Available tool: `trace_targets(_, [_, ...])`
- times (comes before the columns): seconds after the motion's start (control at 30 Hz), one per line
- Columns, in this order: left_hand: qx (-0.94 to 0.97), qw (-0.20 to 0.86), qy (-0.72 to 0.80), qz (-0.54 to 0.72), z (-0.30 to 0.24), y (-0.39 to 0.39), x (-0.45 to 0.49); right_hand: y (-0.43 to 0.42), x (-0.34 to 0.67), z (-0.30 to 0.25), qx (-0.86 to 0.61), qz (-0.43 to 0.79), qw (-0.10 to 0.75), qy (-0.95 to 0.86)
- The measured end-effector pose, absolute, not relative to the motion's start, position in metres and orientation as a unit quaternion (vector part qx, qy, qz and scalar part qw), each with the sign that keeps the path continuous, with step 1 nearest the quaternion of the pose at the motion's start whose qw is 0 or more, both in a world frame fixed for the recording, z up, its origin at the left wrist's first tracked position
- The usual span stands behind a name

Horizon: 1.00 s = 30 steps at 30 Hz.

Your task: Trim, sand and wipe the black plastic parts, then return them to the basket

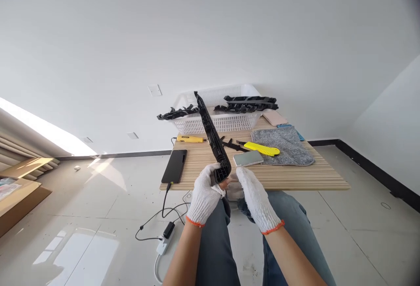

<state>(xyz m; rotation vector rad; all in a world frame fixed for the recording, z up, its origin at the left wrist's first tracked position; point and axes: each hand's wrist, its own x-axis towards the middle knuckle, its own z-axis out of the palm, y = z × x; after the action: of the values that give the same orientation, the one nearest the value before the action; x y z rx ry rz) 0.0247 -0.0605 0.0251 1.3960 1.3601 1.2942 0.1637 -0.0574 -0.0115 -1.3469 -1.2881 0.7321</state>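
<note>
My left hand [206,192], in a white knit glove with an orange cuff, is closed around the lower end of a long black plastic trim piece [212,135]. The piece tilts up and away over the table, with a bend at its near end. My right hand [256,196], gloved the same way, is just right of that bent end; its fingertips are blurred, so whether it touches the piece or holds anything is unclear. Beyond the hands lie a yellow utility knife [261,149], a light-coloured phone [248,158] and a small black plastic part [234,146].
A white basket [215,125] with several black plastic pieces [251,103] stands at the table's back. A grey cloth [292,146], a yellow tool [190,139] and a cabled black phone [175,166] rest on the wooden table [305,183]. A power strip [166,240] lies on the floor.
</note>
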Motion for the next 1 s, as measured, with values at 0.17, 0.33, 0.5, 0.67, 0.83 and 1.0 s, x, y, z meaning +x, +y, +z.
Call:
trace_targets(0.17, [0.562, 0.407, 0.469, 0.546, 0.062, -0.065, 0.011, -0.036, 0.154, 0.008, -0.484, 0.387, 0.576, -0.533])
trace_targets(0.33, [0.574, 0.403, 0.492, 0.516, 0.052, -0.094, 0.011, -0.049, 0.146, 0.037, -0.442, 0.463, 0.514, -0.571])
trace_targets(0.5, [0.612, 0.338, 0.569, 0.433, 0.028, -0.108, 0.01, -0.067, 0.141, 0.032, -0.497, 0.467, 0.468, -0.561])
trace_targets(0.67, [0.695, 0.283, 0.591, 0.295, 0.031, -0.115, 0.012, -0.077, 0.139, 0.008, -0.549, 0.446, 0.483, -0.516])
trace_targets(0.83, [0.745, 0.295, 0.535, 0.268, 0.037, -0.133, 0.012, -0.106, 0.158, 0.009, -0.583, 0.408, 0.489, -0.505])
trace_targets(1.0, [0.654, 0.227, 0.541, 0.477, 0.025, -0.147, -0.014, -0.135, 0.207, 0.021, -0.588, 0.381, 0.397, -0.593])
